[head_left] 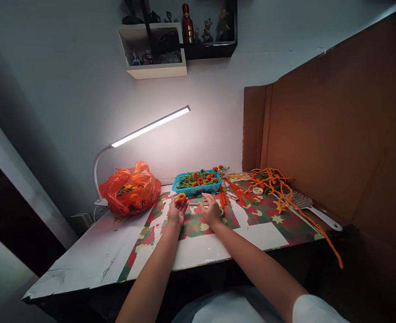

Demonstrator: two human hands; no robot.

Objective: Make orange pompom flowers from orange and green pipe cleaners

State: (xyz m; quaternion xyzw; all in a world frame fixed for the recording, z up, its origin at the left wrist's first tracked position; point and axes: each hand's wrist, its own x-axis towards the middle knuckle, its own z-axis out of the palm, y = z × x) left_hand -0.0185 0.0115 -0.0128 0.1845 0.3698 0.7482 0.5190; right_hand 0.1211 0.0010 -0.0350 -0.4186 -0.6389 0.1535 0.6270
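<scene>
My left hand (177, 211) holds a small orange pom-pom flower (181, 197) between its fingertips, raised a little above the patterned mat (268, 220). My right hand (211, 210) rests palm down on the mat just to the right, its fingers over a thin pale stick (194, 204) and next to a green loop. Behind both hands stands a blue basket (198, 181) filled with green stems and orange-red flower heads.
An orange plastic bag (130, 188) lies at the left under a lit desk lamp (151, 128). Orange and green pipe cleaners (268, 179) sprawl at the right, one trailing off the table edge. A white-handled brush (310, 207) lies beside brown cardboard (336, 134).
</scene>
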